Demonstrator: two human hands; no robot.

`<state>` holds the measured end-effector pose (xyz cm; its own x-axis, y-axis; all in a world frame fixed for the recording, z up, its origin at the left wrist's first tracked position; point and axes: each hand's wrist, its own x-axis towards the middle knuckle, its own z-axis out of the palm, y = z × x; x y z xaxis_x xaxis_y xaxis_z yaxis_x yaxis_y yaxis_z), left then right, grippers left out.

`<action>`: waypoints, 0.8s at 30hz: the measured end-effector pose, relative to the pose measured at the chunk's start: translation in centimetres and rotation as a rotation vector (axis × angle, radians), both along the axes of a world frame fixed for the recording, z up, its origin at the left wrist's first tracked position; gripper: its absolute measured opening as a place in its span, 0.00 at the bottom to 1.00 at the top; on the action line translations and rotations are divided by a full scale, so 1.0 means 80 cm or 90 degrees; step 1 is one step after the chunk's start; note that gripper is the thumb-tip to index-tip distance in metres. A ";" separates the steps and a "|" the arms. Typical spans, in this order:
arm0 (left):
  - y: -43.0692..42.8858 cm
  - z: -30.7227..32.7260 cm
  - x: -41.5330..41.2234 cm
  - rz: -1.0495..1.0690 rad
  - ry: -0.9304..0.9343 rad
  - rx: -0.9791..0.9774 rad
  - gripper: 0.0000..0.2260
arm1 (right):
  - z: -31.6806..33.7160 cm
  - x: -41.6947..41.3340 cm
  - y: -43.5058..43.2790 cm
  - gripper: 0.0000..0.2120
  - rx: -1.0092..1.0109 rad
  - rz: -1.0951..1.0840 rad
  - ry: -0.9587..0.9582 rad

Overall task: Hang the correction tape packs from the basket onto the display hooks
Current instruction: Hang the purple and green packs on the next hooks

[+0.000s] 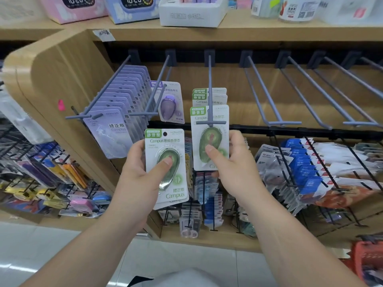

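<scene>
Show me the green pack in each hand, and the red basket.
Left-hand green pack (165, 141): head view, on the printed card above the thumb.
Right-hand green pack (221, 119): head view, on the card's upper right.
Red basket (366, 255): head view, on its side wall.

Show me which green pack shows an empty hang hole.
The green pack gripped by the left hand; its hole is bare; the others hang on the hook.

Red basket (366, 259), 4 o'clock: cut off by right edge. Left hand (138, 170): fingers hidden behind green packs (163, 141), stack count indeterminable. Right hand (234, 164): fingers mostly behind hooked pack (202, 139). Clock boxes (132, 11), 12 o'clock: cropped at top.
</scene>
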<state>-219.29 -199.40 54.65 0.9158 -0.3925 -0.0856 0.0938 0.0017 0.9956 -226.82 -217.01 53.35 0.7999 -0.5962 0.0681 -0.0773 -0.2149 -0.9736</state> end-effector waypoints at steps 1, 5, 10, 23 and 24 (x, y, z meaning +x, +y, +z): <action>0.000 0.001 0.000 -0.005 0.002 -0.001 0.15 | -0.001 0.006 -0.005 0.09 -0.018 -0.012 0.015; -0.002 0.005 -0.004 -0.039 0.026 -0.009 0.15 | -0.004 0.028 -0.022 0.10 -0.021 -0.034 0.046; -0.004 0.008 -0.005 -0.044 0.048 -0.037 0.15 | -0.011 0.028 -0.028 0.20 -0.023 -0.063 0.092; -0.024 0.003 -0.014 -0.089 0.082 -0.102 0.23 | 0.003 -0.037 0.043 0.15 0.187 0.092 -0.004; -0.023 0.001 -0.014 -0.098 0.116 -0.114 0.24 | 0.002 -0.040 0.039 0.15 0.218 0.101 -0.012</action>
<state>-220.44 -201.27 54.75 0.8197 -0.5498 -0.1604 0.2839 0.1469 0.9475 -230.04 -213.86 53.52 0.8848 -0.4554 -0.0982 -0.0506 0.1156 -0.9920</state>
